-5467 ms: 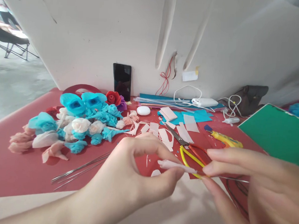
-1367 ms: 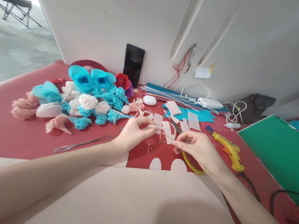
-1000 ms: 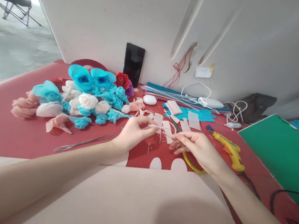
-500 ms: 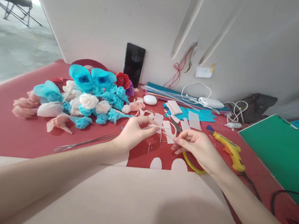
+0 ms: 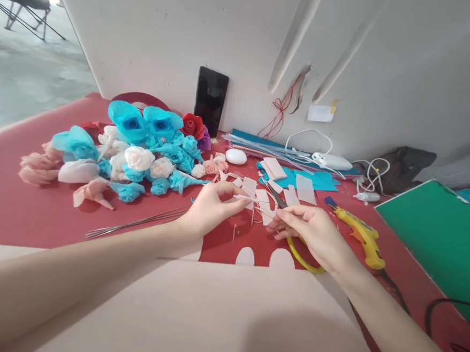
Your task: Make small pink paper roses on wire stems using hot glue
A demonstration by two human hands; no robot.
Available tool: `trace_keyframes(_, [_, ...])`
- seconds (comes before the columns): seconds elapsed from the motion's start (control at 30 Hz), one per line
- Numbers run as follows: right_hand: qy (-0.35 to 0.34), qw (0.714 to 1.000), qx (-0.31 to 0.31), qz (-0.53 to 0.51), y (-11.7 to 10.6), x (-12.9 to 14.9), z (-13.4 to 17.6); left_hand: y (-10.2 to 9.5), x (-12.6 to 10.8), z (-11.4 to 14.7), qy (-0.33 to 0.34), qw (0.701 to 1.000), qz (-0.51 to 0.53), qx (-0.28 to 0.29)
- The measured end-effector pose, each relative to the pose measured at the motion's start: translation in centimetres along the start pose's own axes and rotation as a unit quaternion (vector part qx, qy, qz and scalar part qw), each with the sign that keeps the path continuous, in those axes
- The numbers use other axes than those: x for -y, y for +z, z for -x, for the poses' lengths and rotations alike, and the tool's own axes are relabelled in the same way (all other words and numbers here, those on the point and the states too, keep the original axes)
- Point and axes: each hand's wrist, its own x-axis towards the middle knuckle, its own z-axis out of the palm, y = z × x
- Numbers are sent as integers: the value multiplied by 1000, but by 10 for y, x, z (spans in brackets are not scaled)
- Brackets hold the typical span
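Observation:
My left hand (image 5: 208,209) pinches the paper-wrapped end of a thin wire stem (image 5: 257,205) between thumb and fingertips. My right hand (image 5: 315,235) grips the other end of the same stem, fingers curled round it. Both hands hover over the red table cover (image 5: 15,214), above scattered pale pink paper petals (image 5: 258,195). Scissors with yellow handles (image 5: 297,255) lie partly under my right hand. A pale pink paper sheet (image 5: 209,308) with cut-out notches lies in front of me.
A heap of blue, white and pink paper flowers (image 5: 132,152) sits at the left. Loose wires (image 5: 135,224) lie near my left forearm. A yellow glue gun (image 5: 359,235), a green board (image 5: 440,238), a phone (image 5: 210,95) leaning on the wall and a white charger (image 5: 332,161) stand behind.
Since 5.5 s ago both hands have moved away from the camera, out over the petals, still holding the stem. In the last second only my right fingers shift slightly along it.

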Motion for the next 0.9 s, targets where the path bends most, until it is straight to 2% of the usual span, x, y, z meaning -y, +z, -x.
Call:
trace_keyframes(0.17, [-9,1000,-26,15,-1,-1,1,0,0,-1,-1,1000,-1,2])
trace_keyframes(0.4, [-14,1000,-10,22,0,0,0,0,0,0,4,1000,1,3])
trace_keyframes(0.57, [-14,999,-26,41,1,2,2,0,1,0,10,1000,4,0])
trace_keyframes(0.9, [-78,989,-51,115,-1,-3,4,-1,1,1,20,1000,16,0])
